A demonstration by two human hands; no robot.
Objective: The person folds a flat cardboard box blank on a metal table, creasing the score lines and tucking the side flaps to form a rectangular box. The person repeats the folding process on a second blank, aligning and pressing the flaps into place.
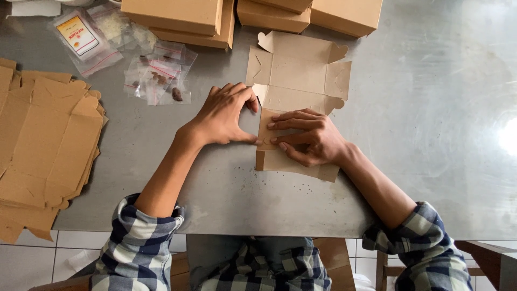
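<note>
The right hand is laid flat, fingers spread, on the folded flap of the brown box blank at table centre, the left hand, open, pinching its 9 o'clock edge, where firm, even creasing pressure is advised.

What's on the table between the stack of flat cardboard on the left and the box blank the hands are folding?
In the head view, mostly bare metal table; only the left hand and its forearm cross that stretch, between the flat cardboard stack and the box blank.
</note>
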